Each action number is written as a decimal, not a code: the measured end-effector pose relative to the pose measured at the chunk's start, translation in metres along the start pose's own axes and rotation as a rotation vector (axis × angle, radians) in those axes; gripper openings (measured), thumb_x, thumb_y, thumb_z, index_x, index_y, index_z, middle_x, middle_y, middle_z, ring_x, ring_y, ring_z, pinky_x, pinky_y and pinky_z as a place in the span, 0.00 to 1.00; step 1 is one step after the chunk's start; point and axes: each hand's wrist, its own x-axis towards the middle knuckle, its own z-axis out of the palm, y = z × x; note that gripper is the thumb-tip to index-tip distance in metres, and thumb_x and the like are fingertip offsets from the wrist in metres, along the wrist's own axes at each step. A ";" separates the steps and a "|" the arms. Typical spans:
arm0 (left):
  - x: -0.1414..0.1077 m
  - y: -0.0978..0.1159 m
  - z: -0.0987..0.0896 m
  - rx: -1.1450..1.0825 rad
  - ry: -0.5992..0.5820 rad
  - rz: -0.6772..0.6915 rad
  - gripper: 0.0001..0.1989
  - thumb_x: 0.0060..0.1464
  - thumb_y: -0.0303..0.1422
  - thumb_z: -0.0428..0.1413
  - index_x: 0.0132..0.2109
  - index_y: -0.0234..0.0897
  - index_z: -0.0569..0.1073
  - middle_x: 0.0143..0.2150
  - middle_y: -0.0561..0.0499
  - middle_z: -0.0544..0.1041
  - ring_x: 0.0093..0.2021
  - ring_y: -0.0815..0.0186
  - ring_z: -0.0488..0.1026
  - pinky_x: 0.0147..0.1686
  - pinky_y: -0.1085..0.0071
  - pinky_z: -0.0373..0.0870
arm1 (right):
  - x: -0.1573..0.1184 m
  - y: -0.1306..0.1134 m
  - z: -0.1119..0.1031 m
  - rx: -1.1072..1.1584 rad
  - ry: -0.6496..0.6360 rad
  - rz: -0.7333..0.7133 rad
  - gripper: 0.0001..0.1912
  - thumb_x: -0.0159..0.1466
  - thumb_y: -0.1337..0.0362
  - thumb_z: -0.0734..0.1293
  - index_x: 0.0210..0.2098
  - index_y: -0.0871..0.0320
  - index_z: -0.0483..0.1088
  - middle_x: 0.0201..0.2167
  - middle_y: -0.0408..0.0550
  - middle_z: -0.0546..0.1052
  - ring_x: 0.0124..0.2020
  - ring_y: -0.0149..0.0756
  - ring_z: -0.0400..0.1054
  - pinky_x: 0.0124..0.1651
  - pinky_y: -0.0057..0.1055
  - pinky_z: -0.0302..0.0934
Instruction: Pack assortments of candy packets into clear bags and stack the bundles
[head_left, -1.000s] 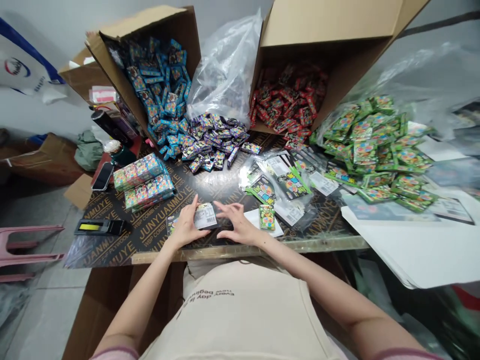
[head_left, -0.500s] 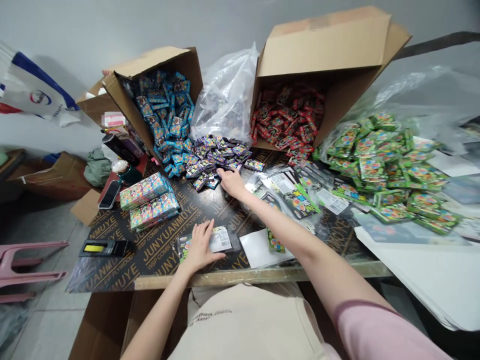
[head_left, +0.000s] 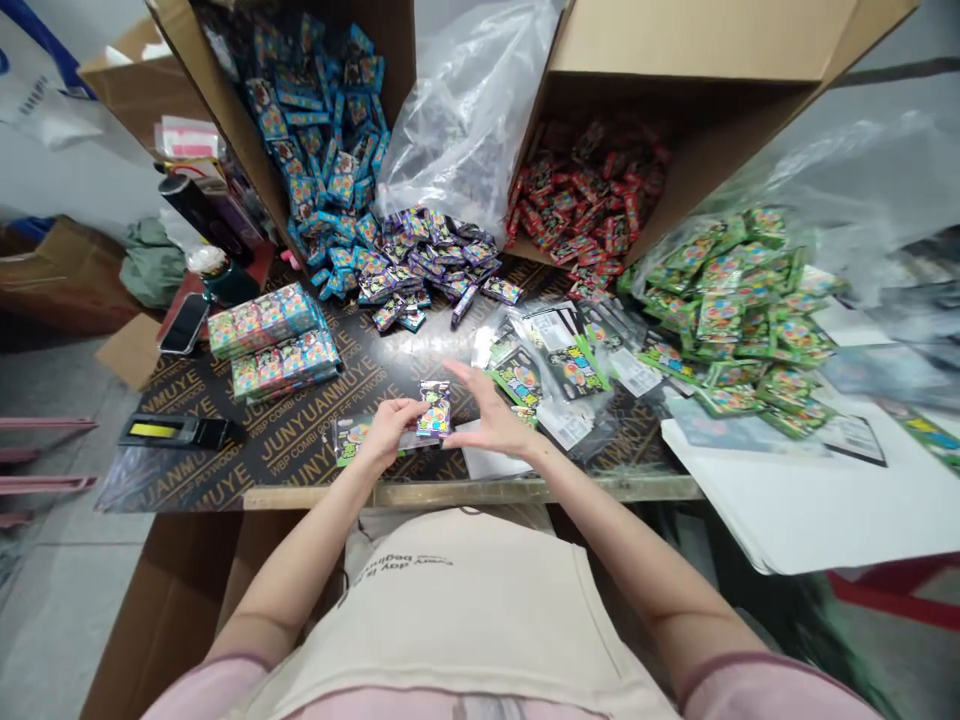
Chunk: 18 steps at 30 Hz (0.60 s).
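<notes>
Between the fingers and thumb of my left hand [head_left: 391, 424] is a small purple candy packet [head_left: 434, 408], held upright above the table's near edge. My right hand [head_left: 491, 412] is just to its right, fingers spread and thumb apart, with nothing in it. Under my hands lie a printed clear plastic pouch [head_left: 349, 437], partly covered by the left hand, and a white sheet [head_left: 487, 463], partly covered by the right. A heap of purple packets [head_left: 442, 250] spreads beyond my hands, beside blue packets [head_left: 341, 180] spilling from a carton.
Red packets [head_left: 577, 200] fill a tipped carton [head_left: 690, 40] at the back right. Green packets [head_left: 739, 310] are piled at right, near flat printed pouches [head_left: 574, 370]. Stacked packet strips [head_left: 274, 340], a phone [head_left: 184, 323] and a tape dispenser [head_left: 178, 431] occupy the left.
My right hand has come back from the purple heap towards my body and opened. My left hand has lifted off the pouch and now holds a purple packet. The view has tilted down.
</notes>
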 end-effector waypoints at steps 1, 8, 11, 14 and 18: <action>-0.002 -0.001 -0.001 -0.001 -0.003 -0.004 0.23 0.38 0.50 0.65 0.25 0.31 0.75 0.22 0.52 0.73 0.23 0.71 0.67 0.28 0.73 0.65 | -0.005 -0.001 0.000 -0.064 -0.016 -0.033 0.44 0.52 0.51 0.74 0.64 0.52 0.57 0.60 0.55 0.67 0.60 0.51 0.61 0.61 0.50 0.52; -0.013 -0.018 -0.041 0.945 -0.069 0.493 0.49 0.33 0.45 0.70 0.63 0.38 0.65 0.64 0.37 0.65 0.64 0.45 0.60 0.64 0.48 0.49 | -0.031 0.024 -0.003 -0.396 0.132 -0.033 0.39 0.51 0.55 0.72 0.59 0.55 0.60 0.52 0.52 0.74 0.52 0.50 0.67 0.61 0.49 0.44; -0.011 -0.032 -0.054 1.284 -0.099 0.546 0.51 0.38 0.42 0.69 0.68 0.37 0.57 0.60 0.36 0.67 0.61 0.46 0.62 0.63 0.45 0.49 | -0.038 0.034 -0.001 -0.467 0.076 -0.038 0.37 0.54 0.55 0.71 0.61 0.53 0.59 0.55 0.51 0.74 0.54 0.50 0.66 0.63 0.51 0.38; -0.009 -0.036 -0.058 1.328 -0.072 0.627 0.52 0.45 0.43 0.65 0.70 0.37 0.46 0.59 0.39 0.68 0.59 0.50 0.64 0.62 0.48 0.52 | -0.041 0.032 0.004 -0.448 0.021 -0.010 0.37 0.55 0.54 0.71 0.62 0.52 0.58 0.56 0.52 0.73 0.57 0.51 0.64 0.64 0.52 0.36; -0.013 -0.027 -0.058 1.265 -0.047 0.683 0.55 0.45 0.41 0.65 0.71 0.39 0.40 0.59 0.41 0.67 0.59 0.51 0.64 0.64 0.49 0.49 | -0.036 0.024 0.007 -0.313 -0.058 -0.002 0.42 0.51 0.54 0.72 0.62 0.53 0.57 0.57 0.54 0.72 0.57 0.51 0.64 0.64 0.53 0.37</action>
